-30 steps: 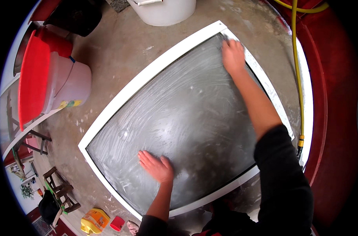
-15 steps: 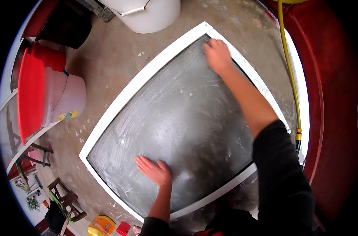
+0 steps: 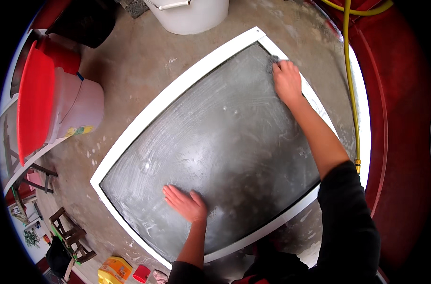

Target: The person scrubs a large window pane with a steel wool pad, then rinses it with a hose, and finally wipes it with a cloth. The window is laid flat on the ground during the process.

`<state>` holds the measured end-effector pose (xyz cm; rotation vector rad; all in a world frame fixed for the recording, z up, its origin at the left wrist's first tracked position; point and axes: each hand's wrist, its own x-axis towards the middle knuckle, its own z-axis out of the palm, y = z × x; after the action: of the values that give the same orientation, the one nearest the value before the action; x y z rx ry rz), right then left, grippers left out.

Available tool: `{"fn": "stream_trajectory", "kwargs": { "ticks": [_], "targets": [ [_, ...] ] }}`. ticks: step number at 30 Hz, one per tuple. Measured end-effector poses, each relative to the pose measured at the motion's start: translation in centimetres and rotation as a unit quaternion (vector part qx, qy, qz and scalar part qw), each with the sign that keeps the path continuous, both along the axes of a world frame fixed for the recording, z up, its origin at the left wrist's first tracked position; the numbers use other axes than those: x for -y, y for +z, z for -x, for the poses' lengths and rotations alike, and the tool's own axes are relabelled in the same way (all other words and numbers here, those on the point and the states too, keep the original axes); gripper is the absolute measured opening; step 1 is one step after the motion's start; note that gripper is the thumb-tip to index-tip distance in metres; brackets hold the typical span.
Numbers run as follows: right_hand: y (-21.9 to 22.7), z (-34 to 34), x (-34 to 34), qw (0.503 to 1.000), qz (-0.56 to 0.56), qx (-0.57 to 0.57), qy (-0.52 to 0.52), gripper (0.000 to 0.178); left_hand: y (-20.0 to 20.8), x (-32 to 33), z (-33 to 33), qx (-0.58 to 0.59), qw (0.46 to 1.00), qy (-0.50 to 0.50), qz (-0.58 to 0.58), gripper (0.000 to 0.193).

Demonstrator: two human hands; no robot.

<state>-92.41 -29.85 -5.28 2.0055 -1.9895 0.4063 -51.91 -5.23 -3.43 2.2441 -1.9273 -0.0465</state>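
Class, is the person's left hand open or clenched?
Open: the left hand lies on the white-framed pane, fingers extended and thumb held apart.

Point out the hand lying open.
The left hand: its fingers stretch out on the grey pane, whereas the right hand curls over a small grey wad.

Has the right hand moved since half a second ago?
Yes, the right hand has moved down the right side of the white frame, away from its top corner.

glossy, smeared glass-like panel [image 3: 225, 137], smooth white frame [image 3: 134, 130], rough matt concrete floor [image 3: 135, 71], smooth red plastic basin [image 3: 37, 94]
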Motion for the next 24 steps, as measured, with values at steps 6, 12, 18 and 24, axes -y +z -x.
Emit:
{"fn": "stream_trajectory", "kwargs": {
  "ticks": [6,12,18,24],
  "targets": [
    [0.9,0.2,7.0,0.999,-0.011,-0.021,-0.047,0.015,-0.1,0.8,1.4,-0.013,1.000,-0.010,-0.024,0.074],
    [0.0,0.1,-0.3,1.000,0.015,-0.019,0.015,0.015,0.4,0.0,0.1,-0.012,1.000,0.007,-0.010,0.075],
    [0.6,-6.1,6.9,0.988,-0.058,-0.037,-0.142,0.016,-0.1,0.7,1.3,-0.021,1.000,-0.006,-0.010,0.073],
    [0.9,-11.6,1.0,0.985,-0.009,0.030,0.171,0.016,-0.4,0.1,0.2,0.012,1.000,-0.006,0.018,0.069]
  ]
}}
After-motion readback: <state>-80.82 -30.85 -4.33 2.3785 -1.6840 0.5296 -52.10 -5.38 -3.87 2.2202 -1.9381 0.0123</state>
